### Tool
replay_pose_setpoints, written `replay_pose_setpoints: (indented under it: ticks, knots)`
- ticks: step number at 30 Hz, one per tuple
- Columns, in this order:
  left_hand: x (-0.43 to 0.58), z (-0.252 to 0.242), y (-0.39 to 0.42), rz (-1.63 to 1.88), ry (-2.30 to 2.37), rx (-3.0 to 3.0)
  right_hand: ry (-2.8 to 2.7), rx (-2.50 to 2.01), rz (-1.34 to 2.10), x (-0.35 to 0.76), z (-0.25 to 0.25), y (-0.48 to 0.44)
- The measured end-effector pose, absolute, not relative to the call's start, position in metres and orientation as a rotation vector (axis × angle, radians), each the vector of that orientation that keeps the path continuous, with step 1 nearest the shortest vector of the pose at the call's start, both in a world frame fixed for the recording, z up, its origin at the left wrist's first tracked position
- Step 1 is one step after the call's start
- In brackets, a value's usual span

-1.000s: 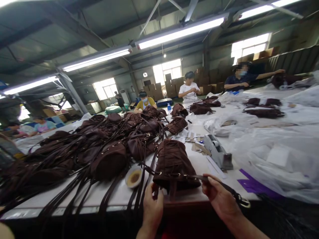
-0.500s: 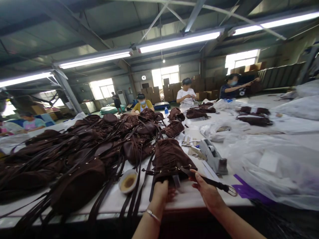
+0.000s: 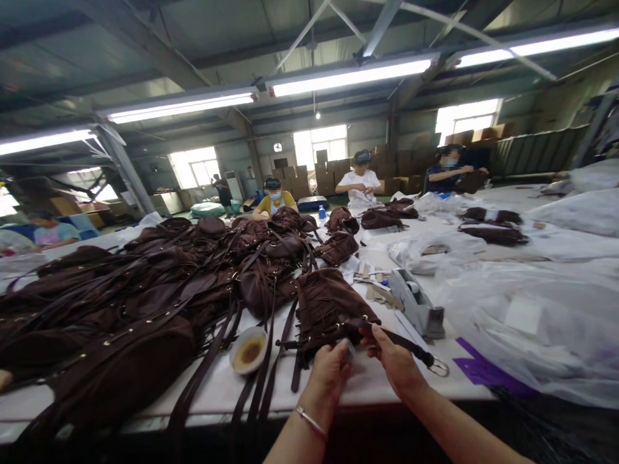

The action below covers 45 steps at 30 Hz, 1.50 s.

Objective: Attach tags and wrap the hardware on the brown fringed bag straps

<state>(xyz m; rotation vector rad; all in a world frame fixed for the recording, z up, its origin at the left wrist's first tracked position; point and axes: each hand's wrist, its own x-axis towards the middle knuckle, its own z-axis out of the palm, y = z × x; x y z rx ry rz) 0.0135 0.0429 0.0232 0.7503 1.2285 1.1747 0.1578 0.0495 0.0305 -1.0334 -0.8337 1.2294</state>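
A dark brown fringed suede bag [image 3: 326,306] lies on the white table [image 3: 372,380] right in front of me. My left hand [image 3: 329,370], with a thin bracelet at the wrist, pinches the bag's near edge. My right hand [image 3: 394,361] is closed on the bag's brown strap [image 3: 411,348], which runs to the right and ends in a metal ring [image 3: 439,368]. A small pale tag shows between my two hands.
A big heap of similar brown bags and straps [image 3: 145,290] covers the left of the table. A small dish of brown paste [image 3: 248,352] sits by the bag, a grey tape dispenser [image 3: 416,309] to its right. Clear plastic bags [image 3: 532,322] and purple paper [image 3: 483,372] lie at right. Several people work at the far side.
Both hands have moved up from the table's edge and come closer together on the bag. The strap's ring end has slid left with my right hand. The view has shifted a little.
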Motion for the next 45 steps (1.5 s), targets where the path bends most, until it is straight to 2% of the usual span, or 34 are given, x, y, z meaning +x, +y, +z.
replay_pose_setpoints:
  ticks: [9,17,21,27,30,37,40,45]
  knots:
    - [-0.033,0.052,0.031,1.005,1.198,1.255,-0.557,-0.770,1.401,0.169,0.077,0.082]
    - [-0.115,0.071,0.016,0.522,1.197,2.449,-0.428,-0.619,1.270,0.194,0.117,0.112]
    - [-0.136,0.070,0.017,0.307,1.412,2.668,-0.447,-0.607,1.232,0.199,0.120,0.113]
    - [-0.130,0.068,0.018,0.200,1.977,2.463,-0.427,-0.655,1.185,0.213,0.107,0.115]
    - [-0.112,0.077,0.020,0.223,2.101,2.377,-0.442,-0.659,1.173,0.215,0.103,0.115]
    - [-0.045,0.082,0.010,0.803,1.704,2.359,-0.390,-0.678,1.238,0.197,0.090,0.092]
    - [-0.018,0.065,0.008,1.012,1.517,1.999,-0.367,-0.712,1.290,0.186,0.074,0.069]
    - [0.012,0.048,0.030,1.148,1.362,1.101,-0.355,-0.788,1.379,0.178,0.048,0.027]
